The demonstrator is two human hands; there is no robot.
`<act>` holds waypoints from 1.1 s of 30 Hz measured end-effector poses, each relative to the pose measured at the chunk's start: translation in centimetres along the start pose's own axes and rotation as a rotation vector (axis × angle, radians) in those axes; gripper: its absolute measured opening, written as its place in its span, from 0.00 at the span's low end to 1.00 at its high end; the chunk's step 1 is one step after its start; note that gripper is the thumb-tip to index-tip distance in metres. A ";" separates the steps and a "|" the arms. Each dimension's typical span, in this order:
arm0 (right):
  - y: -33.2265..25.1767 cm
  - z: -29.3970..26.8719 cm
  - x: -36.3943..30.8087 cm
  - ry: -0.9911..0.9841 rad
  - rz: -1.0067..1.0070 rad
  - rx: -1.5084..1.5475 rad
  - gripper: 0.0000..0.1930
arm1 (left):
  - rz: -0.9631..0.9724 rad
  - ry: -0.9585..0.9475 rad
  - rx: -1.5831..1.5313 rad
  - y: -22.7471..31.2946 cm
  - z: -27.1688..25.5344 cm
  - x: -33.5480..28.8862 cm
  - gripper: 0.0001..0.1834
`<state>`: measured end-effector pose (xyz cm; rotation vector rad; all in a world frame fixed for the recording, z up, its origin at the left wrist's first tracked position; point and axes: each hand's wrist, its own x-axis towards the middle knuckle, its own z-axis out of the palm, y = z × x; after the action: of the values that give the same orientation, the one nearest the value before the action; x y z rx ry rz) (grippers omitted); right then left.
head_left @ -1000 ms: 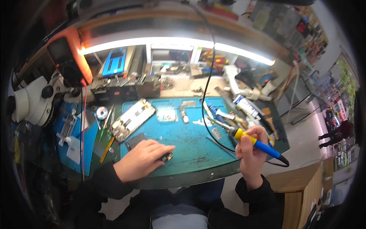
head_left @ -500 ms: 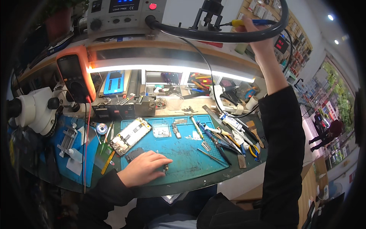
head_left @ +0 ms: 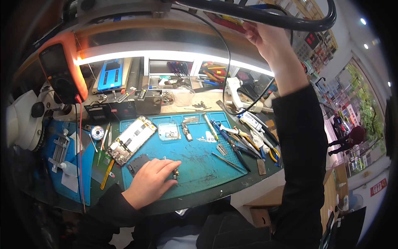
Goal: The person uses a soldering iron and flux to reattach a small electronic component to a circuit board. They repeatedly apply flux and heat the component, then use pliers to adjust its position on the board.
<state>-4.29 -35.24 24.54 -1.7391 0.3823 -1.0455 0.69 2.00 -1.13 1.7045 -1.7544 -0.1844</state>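
My left hand (head_left: 151, 182) rests palm down at the mat's near edge, its fingers bent over small parts. A tiny circuit piece (head_left: 176, 173) shows at the fingertips; whether they pinch it is hidden. Under and beside the hand lies a dark flat phone part (head_left: 137, 164). Raised at the upper right, my right hand (head_left: 259, 38) is just below a thick black hose (head_left: 286, 20), with loosely bent fingers and nothing visible in them. Above it, partly behind the hose, shows a soldering iron's blue handle (head_left: 265, 6). An opened phone (head_left: 132, 140) lies on the mat's left side.
On the blue mat (head_left: 199, 166) lie a clear parts box (head_left: 169, 131), a bracket-like metal part (head_left: 187, 132) and tweezers (head_left: 229, 162). Pliers and other tools crowd the right. An orange multimeter (head_left: 64, 68) and a microscope (head_left: 27, 120) stand left. A black cable (head_left: 226, 45) loops down behind.
My right hand has let go of the soldering iron and come down below the hose. My left hand stays over the small parts. The view has tilted downward.
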 end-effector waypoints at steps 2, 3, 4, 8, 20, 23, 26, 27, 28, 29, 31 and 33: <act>-3.9 2.6 -7.6 -0.134 0.049 -0.028 0.14 | -0.028 0.010 -0.013 0.0 -0.5 -0.4 0.31; -4.8 2.5 -11.5 -0.243 0.057 -0.096 0.19 | -0.018 0.009 -0.039 0.1 -0.3 -0.1 0.32; -5.2 0.3 -14.3 -0.520 0.087 -0.260 0.15 | -0.004 0.013 -0.041 0.2 -0.1 0.1 0.32; 0.1 -2.7 -20.9 -0.662 -0.029 -0.756 0.07 | 0.007 0.027 -0.013 0.3 0.3 0.1 0.33; 9.8 -6.9 -22.7 -0.452 -0.457 -1.257 0.19 | -0.041 0.044 -0.088 -0.7 1.0 0.1 0.31; 7.1 -7.6 -24.4 -0.323 -0.396 -0.962 0.11 | -0.091 0.056 -0.104 -0.2 0.9 0.0 0.30; 5.5 -6.3 -27.4 -0.357 -0.268 -0.727 0.07 | -0.115 0.085 -0.068 0.6 0.7 0.0 0.30; 5.3 -5.7 -28.7 -0.383 -0.227 -0.666 0.06 | -0.110 0.099 -0.051 0.8 0.8 0.1 0.30; 5.5 -5.1 -30.1 -0.428 -0.051 -0.392 0.06 | -0.121 0.088 -0.034 0.9 0.8 0.1 0.30; 5.8 -5.3 -31.3 -0.421 -0.011 -0.298 0.07 | -0.114 0.080 -0.036 1.2 1.0 0.4 0.30; 7.9 -4.5 -34.0 -0.338 0.097 -0.119 0.08 | -0.115 0.069 -0.026 1.3 1.3 0.7 0.30; 8.8 -3.8 -35.1 -0.355 0.131 -0.188 0.12 | -0.117 0.058 -0.012 1.1 1.3 0.6 0.30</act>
<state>-25.45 -17.53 0.75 -1.9939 0.3709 -0.6061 -0.90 1.17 -1.27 1.7871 -1.6102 -0.1954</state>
